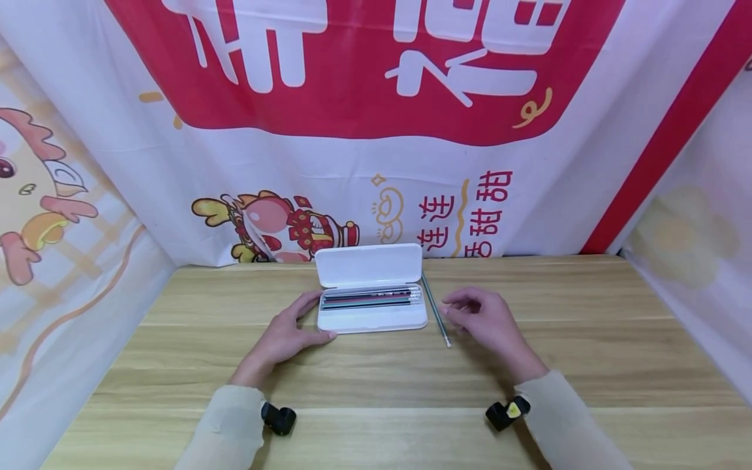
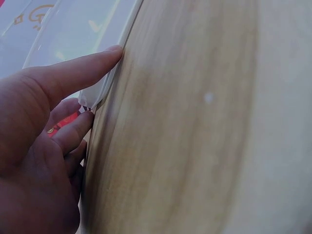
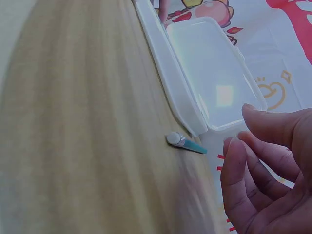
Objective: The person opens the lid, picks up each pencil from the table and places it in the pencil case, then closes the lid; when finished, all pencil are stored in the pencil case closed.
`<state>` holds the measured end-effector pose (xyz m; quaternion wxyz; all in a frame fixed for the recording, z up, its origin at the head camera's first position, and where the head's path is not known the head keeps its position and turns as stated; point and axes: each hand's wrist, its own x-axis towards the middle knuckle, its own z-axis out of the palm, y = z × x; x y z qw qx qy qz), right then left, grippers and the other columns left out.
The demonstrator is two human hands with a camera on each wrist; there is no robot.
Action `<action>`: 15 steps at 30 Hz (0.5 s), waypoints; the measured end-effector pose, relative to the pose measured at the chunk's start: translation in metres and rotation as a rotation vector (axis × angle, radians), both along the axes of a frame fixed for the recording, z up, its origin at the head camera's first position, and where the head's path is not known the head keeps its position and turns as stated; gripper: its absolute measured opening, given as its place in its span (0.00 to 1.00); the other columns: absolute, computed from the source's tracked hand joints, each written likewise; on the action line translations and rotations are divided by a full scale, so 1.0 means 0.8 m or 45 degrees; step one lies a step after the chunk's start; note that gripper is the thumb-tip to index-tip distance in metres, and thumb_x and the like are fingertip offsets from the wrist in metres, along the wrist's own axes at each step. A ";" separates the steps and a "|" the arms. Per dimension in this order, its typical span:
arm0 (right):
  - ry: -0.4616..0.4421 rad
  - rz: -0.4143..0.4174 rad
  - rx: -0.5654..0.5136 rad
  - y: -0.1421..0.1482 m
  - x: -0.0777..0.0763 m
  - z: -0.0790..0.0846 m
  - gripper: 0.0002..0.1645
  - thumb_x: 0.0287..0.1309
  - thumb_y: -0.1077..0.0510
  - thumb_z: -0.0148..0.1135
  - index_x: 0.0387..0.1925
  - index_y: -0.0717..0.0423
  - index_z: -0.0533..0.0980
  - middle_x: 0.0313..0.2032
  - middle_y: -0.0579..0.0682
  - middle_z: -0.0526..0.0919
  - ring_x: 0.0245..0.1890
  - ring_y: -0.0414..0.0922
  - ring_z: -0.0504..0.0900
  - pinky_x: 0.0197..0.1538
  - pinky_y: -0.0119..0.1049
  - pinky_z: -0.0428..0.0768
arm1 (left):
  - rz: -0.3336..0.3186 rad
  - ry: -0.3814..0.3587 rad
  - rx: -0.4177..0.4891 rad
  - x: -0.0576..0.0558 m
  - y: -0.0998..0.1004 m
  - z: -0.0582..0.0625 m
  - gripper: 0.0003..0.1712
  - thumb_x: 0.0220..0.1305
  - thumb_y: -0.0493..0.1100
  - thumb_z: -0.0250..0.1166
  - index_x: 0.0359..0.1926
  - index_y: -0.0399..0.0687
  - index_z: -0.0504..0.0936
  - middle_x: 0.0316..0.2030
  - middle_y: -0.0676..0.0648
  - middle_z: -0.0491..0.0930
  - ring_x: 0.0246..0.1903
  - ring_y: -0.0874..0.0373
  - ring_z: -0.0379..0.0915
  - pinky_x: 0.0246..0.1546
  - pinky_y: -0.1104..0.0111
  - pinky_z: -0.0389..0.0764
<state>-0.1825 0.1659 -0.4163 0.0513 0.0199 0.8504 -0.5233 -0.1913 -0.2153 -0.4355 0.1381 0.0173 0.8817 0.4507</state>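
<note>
A white pencil case lies on the table with its lid raised at the back. Several pencils, dark, red and green, lie side by side inside, their eraser ends to the right. My left hand grips the case's left end, thumb along the front edge and the other fingers round the end. Just right of the case, a green pencil rests slantwise on the table, its white eraser toward me. Beside that pencil hovers my right hand, fingers loosely bent, nothing between them.
The wood-grain table runs up to a white and red printed cloth hanging behind the case. More printed cloth hangs at both sides. Black cameras are strapped to both wrists.
</note>
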 end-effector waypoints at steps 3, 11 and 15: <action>-0.040 -0.028 -0.021 0.005 0.007 -0.005 0.16 0.69 0.54 0.73 0.53 0.56 0.85 0.44 0.54 0.87 0.35 0.48 0.85 0.37 0.37 0.88 | 0.008 -0.009 0.003 0.001 0.001 0.001 0.52 0.63 0.57 0.80 0.82 0.67 0.63 0.85 0.48 0.58 0.87 0.37 0.40 0.82 0.30 0.44; -0.087 -0.047 -0.057 0.016 0.011 -0.016 0.18 0.68 0.52 0.75 0.54 0.56 0.85 0.44 0.54 0.88 0.34 0.47 0.85 0.37 0.36 0.88 | 0.013 -0.015 -0.001 0.001 0.001 0.002 0.52 0.64 0.56 0.79 0.83 0.67 0.62 0.86 0.48 0.57 0.87 0.37 0.39 0.83 0.30 0.43; -0.104 -0.047 -0.059 0.017 0.013 -0.017 0.19 0.68 0.51 0.75 0.54 0.56 0.85 0.45 0.54 0.88 0.34 0.47 0.86 0.37 0.36 0.87 | 0.012 -0.012 -0.003 0.002 0.001 0.003 0.52 0.64 0.56 0.79 0.83 0.67 0.62 0.86 0.48 0.57 0.87 0.37 0.39 0.83 0.30 0.43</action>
